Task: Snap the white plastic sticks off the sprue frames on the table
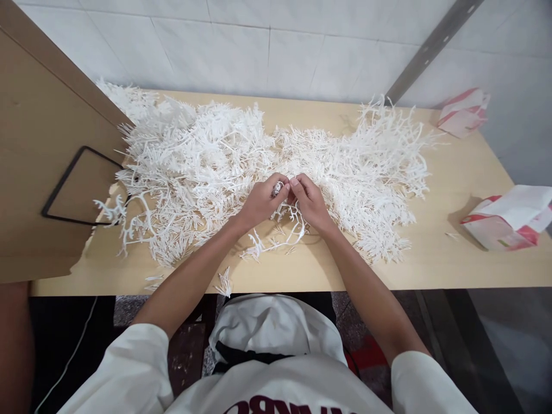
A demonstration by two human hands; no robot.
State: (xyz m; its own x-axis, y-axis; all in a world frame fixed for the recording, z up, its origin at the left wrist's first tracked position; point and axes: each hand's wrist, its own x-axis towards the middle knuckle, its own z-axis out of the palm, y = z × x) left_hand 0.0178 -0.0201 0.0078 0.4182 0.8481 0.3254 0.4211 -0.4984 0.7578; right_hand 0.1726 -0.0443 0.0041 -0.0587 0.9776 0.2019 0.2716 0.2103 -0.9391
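Note:
My left hand (266, 198) and my right hand (308, 198) meet over the middle of the table, fingers bent and thumbs almost touching. Between and below them hangs a white branching plastic piece (297, 230), thin and forked like a sprue. Both hands appear closed on it, though the exact grip is hidden by the fingers. Behind lies a big heap of white branching pieces (207, 144) on the left. A lower heap of small white sticks (366, 201) spreads to the right, with longer forked pieces (388, 138) on top.
A cardboard box (56, 144) with a black wire handle (64, 181) stands at the left. Two red-and-white paper packets (500, 221) lie on the right side of the wooden table (448, 253). A tiled wall (293, 57) and a metal post (431, 52) rise behind.

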